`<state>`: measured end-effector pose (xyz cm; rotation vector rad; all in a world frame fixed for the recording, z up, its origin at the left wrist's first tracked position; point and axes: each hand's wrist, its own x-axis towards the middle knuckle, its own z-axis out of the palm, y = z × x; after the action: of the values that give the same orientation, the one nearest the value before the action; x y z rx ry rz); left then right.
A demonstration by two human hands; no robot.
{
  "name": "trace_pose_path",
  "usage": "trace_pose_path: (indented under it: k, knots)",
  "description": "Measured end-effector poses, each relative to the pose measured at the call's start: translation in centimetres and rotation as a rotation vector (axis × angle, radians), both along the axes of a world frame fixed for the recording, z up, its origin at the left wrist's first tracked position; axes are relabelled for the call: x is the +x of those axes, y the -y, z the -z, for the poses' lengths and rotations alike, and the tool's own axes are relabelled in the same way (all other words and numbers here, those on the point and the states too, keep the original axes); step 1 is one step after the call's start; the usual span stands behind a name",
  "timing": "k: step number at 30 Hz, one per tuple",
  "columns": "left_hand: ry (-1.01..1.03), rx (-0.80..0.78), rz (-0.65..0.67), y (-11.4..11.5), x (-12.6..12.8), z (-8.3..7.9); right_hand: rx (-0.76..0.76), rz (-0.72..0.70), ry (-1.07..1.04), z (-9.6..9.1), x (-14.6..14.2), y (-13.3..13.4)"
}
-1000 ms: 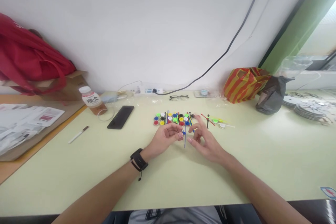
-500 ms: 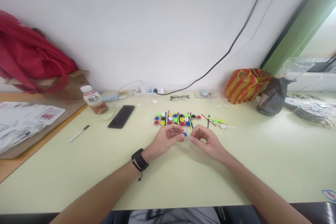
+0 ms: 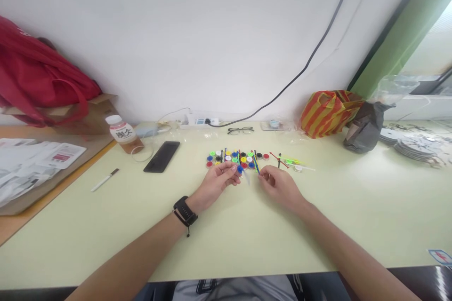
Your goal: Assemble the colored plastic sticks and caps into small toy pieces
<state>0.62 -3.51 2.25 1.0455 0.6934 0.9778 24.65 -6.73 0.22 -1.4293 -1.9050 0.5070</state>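
Note:
My left hand (image 3: pixel 221 179) pinches a small blue round piece (image 3: pixel 240 169) between thumb and fingers, tilted so its face shows. From it a thin pale strip (image 3: pixel 247 178) sticks out toward the lower right, partly blurred. My right hand (image 3: pixel 280 186) is closed, its thumb and index fingertips together at the near end of a slim blue pointer (image 3: pixel 256 162). Whether they grip it is unclear. Just beyond both hands lie rows of small coloured discs (image 3: pixel 228 159) with thin pointers between them. Farther right are crossed red and black pointers (image 3: pixel 280 160) and a yellow-green pointer (image 3: pixel 290 162).
A phone (image 3: pixel 162 156), a white pen-like stick (image 3: pixel 105 180) and a drink bottle (image 3: pixel 124 134) stand or lie left. Glasses (image 3: pixel 240 130) and a power strip (image 3: pixel 198 122) are behind. A striped bag (image 3: pixel 326 113), dark bag (image 3: pixel 365 129) and stacked round plates (image 3: pixel 416 146) are right.
My left hand has moved slightly left and turned the blue piece, so its round face shows. My right hand has closed its fingertips near the blue pointer's end.

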Motion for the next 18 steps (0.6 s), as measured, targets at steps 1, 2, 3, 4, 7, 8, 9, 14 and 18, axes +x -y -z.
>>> trace_pose_path:
  k: [1,2,3,4,7,8,9,14,18]
  knots:
    - [0.024,-0.027,-0.003,-0.1,-0.1,0.0,0.026,0.035,0.075,0.3,0.4,-0.3]
    - [0.047,-0.05,-0.003,-0.1,-0.1,-0.1,0.048,0.07,0.131,0.5,0.8,-0.6]
    - [0.069,-0.069,0.0,-0.2,-0.2,-0.2,0.063,0.105,0.17,0.7,1.3,-0.8]
    - [0.09,-0.085,0.004,-0.2,-0.3,-0.3,0.07,0.142,0.2,0.9,1.8,-1.1]
    - [0.138,-0.108,0.012,-0.2,-0.3,-0.5,0.065,0.259,0.28,1.2,3.5,-1.9]
    - [0.147,-0.11,0.013,-0.2,-0.3,-0.5,0.058,0.291,0.307,1.3,4.0,-2.0]
    - [0.152,-0.112,0.013,-0.2,-0.3,-0.6,0.051,0.315,0.336,1.4,4.3,-2.1]
    - [0.153,-0.116,0.025,-0.2,-0.3,-0.4,0.002,0.36,0.455,1.4,4.9,-2.1]
    - [0.149,-0.116,0.031,-0.2,-0.3,-0.4,-0.028,0.354,0.481,1.3,4.7,-2.0]
